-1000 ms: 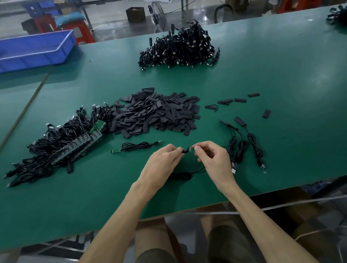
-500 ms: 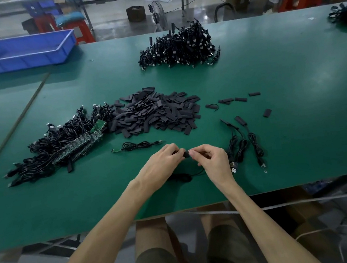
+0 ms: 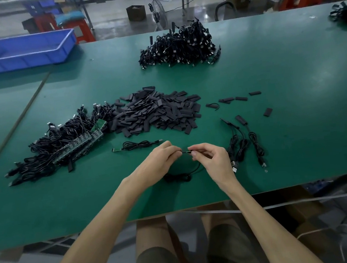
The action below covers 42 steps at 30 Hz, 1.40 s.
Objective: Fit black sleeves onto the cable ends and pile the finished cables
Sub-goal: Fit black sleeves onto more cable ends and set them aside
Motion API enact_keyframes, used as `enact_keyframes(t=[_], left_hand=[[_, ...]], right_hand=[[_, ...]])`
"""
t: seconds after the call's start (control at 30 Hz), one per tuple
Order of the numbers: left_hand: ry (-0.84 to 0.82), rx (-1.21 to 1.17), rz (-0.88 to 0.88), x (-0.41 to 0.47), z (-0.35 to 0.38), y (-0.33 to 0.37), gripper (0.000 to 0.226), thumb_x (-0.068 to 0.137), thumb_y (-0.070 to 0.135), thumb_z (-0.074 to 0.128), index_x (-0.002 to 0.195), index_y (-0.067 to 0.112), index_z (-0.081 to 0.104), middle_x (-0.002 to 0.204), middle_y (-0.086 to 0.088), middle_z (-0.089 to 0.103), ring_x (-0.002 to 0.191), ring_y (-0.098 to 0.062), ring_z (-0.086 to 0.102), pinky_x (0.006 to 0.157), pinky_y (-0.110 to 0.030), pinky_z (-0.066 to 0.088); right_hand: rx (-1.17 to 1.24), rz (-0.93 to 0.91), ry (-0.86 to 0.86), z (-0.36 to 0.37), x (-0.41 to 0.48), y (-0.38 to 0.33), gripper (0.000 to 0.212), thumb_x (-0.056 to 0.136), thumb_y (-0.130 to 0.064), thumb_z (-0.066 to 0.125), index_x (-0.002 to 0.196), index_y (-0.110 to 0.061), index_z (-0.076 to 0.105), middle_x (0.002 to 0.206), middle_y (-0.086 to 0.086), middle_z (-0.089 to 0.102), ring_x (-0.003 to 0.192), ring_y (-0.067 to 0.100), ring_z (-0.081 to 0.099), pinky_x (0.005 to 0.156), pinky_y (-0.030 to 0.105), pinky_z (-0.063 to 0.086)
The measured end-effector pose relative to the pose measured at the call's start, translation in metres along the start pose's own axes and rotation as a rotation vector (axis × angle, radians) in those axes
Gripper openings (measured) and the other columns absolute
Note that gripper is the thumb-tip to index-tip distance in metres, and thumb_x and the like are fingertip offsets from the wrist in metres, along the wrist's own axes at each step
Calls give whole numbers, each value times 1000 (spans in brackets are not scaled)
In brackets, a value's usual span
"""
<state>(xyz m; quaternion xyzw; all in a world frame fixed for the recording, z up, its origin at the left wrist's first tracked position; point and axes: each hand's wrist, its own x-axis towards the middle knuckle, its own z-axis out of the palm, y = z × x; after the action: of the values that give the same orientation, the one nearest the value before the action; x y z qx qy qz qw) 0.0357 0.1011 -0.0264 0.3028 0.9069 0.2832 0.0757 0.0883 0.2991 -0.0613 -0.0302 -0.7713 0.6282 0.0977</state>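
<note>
Sleeve fitting under way, hands close together near the front of the table (image 3: 292, 79)

Left hand (image 3: 160, 161) and right hand (image 3: 213, 159) nearly meet, each pinching. The cable (image 3: 177, 177) runs up from its coil on the table into the right hand, so the small dark piece between the fingertips is probably the sleeve (image 3: 184, 151), pinched by the left hand. Next move, likely: push the sleeve fully over the end, then lay the cable with the finished cables (image 3: 243, 145) just right of the hands. Counted: one cable in hand, one lone cable (image 3: 137, 145), about three finished ones (they are tangled), five loose sleeves (image 3: 241, 98), one sleeve heap (image 3: 155, 114), one heap of bare cables (image 3: 62, 148), one far heap (image 3: 180, 46) and one blue tray (image 3: 20, 51).
</note>
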Motion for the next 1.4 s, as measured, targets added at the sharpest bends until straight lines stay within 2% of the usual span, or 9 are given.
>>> enact_keyframes(t=[0.13, 0.33, 0.53, 0.67, 0.87, 0.93, 1.07, 1.17, 1.4], left_hand=[[-20, -75, -17, 4, 3, -1, 30, 107, 29, 47, 117, 12, 71, 90, 9, 51, 83, -1, 51, 73, -14, 34], [-102, -37, -5, 5, -2, -4, 27, 106, 26, 53, 118, 11, 71, 89, 7, 53, 77, 0, 50, 69, -9, 35], [-96, -82, -19, 5, 1, -3, 27, 106, 26, 51, 115, 10, 72, 88, 5, 54, 76, -3, 51, 69, -17, 34], [-97, -148, -51, 4, 2, -4, 28, 106, 26, 51, 108, 9, 73, 87, -2, 64, 71, -6, 56, 70, -26, 44], [-156, -297, -75, 7, 0, -7, 28, 105, 23, 56, 90, 5, 72, 64, 1, 59, 58, -9, 50, 59, -21, 40], [-187, -314, -87, 9, -2, -9, 30, 104, 26, 58, 88, 5, 72, 63, 0, 58, 57, -10, 49, 57, -22, 40], [-232, -338, -74, 10, -4, -9, 25, 102, 25, 61, 81, 22, 73, 58, 12, 59, 54, -4, 49, 55, -20, 40], [-235, -339, -75, 11, -4, -9, 30, 102, 26, 62, 74, 21, 69, 59, 5, 57, 56, -11, 49, 56, -26, 39], [-194, -392, -78, 11, -2, -11, 31, 103, 25, 60, 74, 20, 70, 59, 2, 58, 53, -10, 47, 51, -19, 36]], right_hand=[[-5, 2, 13, -1, -1, 0, 20, 92, -11, 76, 95, -29, 81, 80, -6, 78, 76, 12, 74, 77, 23, 58], [-52, 12, 6, 0, -2, -1, 12, 91, -10, 77, 99, -18, 83, 80, -7, 79, 72, 12, 74, 73, 20, 57], [-92, 10, -7, 1, -2, -2, 11, 92, -10, 77, 98, -17, 83, 78, -8, 78, 69, 10, 73, 69, 18, 56], [-109, 1, -19, 1, -3, -3, 12, 91, -11, 77, 96, -20, 83, 77, -11, 78, 68, 9, 73, 68, 18, 55], [-143, -4, -27, 2, -4, -4, 10, 91, -12, 77, 94, -21, 82, 77, -12, 77, 67, 8, 72, 69, 20, 57], [-147, -2, -15, 2, -4, -3, 9, 92, -13, 77, 94, -20, 83, 76, -11, 77, 67, 8, 72, 69, 21, 57], [-153, -4, -7, 4, -6, -3, 9, 92, -11, 76, 96, -16, 83, 75, -10, 76, 66, 7, 71, 68, 18, 55], [-163, -16, -6, 5, -6, -4, 9, 92, -10, 76, 97, -14, 82, 76, -11, 76, 66, 6, 71, 68, 17, 55], [-206, -84, -23, 6, -7, -5, 13, 92, -7, 75, 103, -13, 80, 88, -6, 76, 77, 3, 71, 73, 13, 54]])
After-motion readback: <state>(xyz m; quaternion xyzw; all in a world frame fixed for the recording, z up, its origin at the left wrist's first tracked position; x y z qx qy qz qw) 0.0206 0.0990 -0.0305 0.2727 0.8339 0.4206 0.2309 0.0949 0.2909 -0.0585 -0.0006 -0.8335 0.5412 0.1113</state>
